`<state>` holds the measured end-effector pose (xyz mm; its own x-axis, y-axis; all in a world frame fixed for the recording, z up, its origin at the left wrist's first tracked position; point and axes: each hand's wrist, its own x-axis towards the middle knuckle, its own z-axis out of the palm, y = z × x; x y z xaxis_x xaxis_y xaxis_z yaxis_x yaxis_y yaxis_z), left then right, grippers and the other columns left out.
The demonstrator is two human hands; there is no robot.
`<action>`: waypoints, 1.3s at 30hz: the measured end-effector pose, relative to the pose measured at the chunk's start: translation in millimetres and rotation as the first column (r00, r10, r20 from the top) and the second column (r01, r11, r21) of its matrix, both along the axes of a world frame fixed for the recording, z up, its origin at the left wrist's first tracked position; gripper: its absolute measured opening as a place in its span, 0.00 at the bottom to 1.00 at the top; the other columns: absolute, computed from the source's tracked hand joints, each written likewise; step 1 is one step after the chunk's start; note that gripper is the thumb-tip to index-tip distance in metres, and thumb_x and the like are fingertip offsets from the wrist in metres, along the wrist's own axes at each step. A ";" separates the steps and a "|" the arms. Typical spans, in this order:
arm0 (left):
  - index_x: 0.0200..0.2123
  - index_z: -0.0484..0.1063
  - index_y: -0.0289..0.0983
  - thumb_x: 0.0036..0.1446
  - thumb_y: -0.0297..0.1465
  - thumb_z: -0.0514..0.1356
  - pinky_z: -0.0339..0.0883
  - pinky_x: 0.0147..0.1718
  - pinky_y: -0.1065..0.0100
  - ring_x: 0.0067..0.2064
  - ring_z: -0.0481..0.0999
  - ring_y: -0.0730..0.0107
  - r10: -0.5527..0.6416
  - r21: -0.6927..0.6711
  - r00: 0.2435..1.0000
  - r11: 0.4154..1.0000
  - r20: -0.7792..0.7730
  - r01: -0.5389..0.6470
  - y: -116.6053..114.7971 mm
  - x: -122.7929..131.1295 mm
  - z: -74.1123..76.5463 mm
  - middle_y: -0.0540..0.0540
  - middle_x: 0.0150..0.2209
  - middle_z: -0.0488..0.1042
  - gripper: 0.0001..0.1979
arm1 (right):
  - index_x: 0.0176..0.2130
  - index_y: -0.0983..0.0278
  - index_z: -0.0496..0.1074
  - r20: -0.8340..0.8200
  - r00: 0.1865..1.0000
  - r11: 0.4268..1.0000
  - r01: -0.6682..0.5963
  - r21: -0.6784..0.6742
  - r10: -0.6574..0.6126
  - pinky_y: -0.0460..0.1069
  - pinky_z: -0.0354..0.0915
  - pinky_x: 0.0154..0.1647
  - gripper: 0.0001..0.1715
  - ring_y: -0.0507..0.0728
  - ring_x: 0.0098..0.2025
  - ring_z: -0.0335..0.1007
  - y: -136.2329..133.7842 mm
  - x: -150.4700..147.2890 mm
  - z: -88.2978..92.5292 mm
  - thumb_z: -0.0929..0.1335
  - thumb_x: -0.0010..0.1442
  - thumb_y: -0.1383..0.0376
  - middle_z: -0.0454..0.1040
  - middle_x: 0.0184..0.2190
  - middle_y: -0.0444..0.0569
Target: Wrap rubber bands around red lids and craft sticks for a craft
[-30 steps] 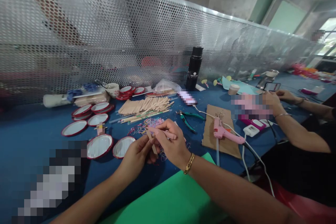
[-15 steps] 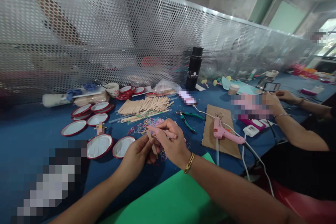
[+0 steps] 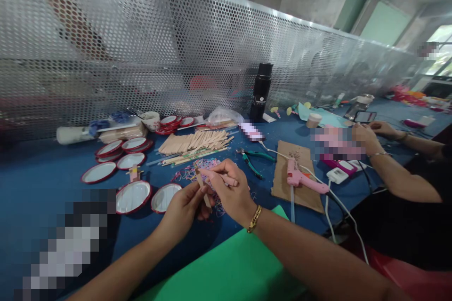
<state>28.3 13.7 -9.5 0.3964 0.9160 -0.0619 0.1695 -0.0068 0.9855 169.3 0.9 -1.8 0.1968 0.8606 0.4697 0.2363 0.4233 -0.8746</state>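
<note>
1. Surrounded by lids (image 3: 133, 197) at left, pliers (image 3: 251, 165) at right, tangled strands (image 3: 190, 170) just behind.
2. Pinching stick (image 3: 200, 180) above table (image 3: 45, 164) in left hand (image 3: 188, 201), long axis slanting away, slightly left.
3. Right hand (image 3: 235, 194): fingers clamped on pen (image 3: 230, 181).

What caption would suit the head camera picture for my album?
Left hand holds a flat wooden stick; right hand holds a pink pen-like tool near its tip, beside colourful strands.

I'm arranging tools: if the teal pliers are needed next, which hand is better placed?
Probably the right hand: it is nearer the pliers, though it holds a pink pen-like tool. The left hand, farther off, holds a flat stick.
</note>
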 end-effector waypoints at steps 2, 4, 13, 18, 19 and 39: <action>0.26 0.70 0.38 0.55 0.53 0.58 0.61 0.19 0.73 0.18 0.69 0.73 -0.001 -0.005 1.000 1.000 -0.005 0.001 0.5 -0.1 -0.3 0.51 0.16 0.72 0.23 | 0.32 0.61 0.71 0.008 1.000 1.000 0.024 0.002 -0.024 0.47 0.67 0.34 0.06 0.52 0.31 0.73 0.8 1.3 0.6 0.68 0.61 0.61 0.75 0.28 0.43; 0.26 0.70 0.38 0.55 0.52 0.58 0.61 0.19 0.73 0.18 0.69 0.73 -0.003 -0.010 1.000 1.000 -0.002 0.003 1.0 -0.1 -0.7 0.51 0.16 0.71 0.23 | 0.32 0.61 0.71 0.008 0.999 0.999 0.036 0.001 -0.036 0.47 0.67 0.35 0.07 0.52 0.31 0.73 0.6 2.2 1.6 0.68 0.61 0.61 0.75 0.28 0.43; 0.26 0.69 0.37 0.54 0.54 0.57 0.61 0.19 0.73 0.18 0.68 0.73 -0.012 0.003 1.000 1.000 -0.007 0.012 1.4 -0.7 -2.0 0.51 0.15 0.71 0.24 | 0.33 0.61 0.70 -0.026 0.999 0.998 -0.046 -0.037 0.045 0.46 0.67 0.28 0.07 0.50 0.25 0.71 -1.5 -0.3 1.9 0.67 0.62 0.60 0.75 0.27 0.42; 0.27 0.69 0.37 0.55 0.53 0.57 0.60 0.19 0.73 0.18 0.68 0.74 -0.013 -0.002 1.000 1.000 -0.013 0.013 1.2 -0.9 -1.8 0.52 0.16 0.71 0.24 | 0.33 0.61 0.71 -0.019 1.000 1.000 0.015 -0.008 -0.015 0.47 0.68 0.35 0.07 0.52 0.30 0.73 -0.2 1.3 3.5 0.68 0.61 0.61 0.75 0.27 0.43; 0.26 0.69 0.37 0.54 0.53 0.57 0.60 0.18 0.73 0.18 0.67 0.74 -0.014 0.000 1.000 1.000 -0.011 0.014 1.2 -0.8 -1.7 0.52 0.16 0.71 0.24 | 0.33 0.62 0.71 -0.021 1.000 1.000 0.010 -0.013 -0.010 0.47 0.68 0.34 0.07 0.52 0.30 0.73 -0.8 1.3 3.9 0.68 0.61 0.61 0.75 0.26 0.43; 0.26 0.68 0.37 0.54 0.54 0.58 0.60 0.19 0.73 0.18 0.67 0.74 -0.008 0.005 1.000 1.000 -0.001 0.008 1.7 -0.1 -2.8 0.52 0.15 0.70 0.24 | 0.33 0.62 0.72 -0.026 1.000 1.000 -0.012 -0.014 0.012 0.46 0.66 0.32 0.07 0.51 0.30 0.72 -2.4 0.7 5.3 0.68 0.61 0.61 0.75 0.28 0.43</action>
<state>28.2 15.4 -12.4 0.4036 0.9131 -0.0580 0.1702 -0.0126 0.9853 170.0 -1.4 3.6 0.1985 0.8694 0.4525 0.2086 0.4136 -0.8862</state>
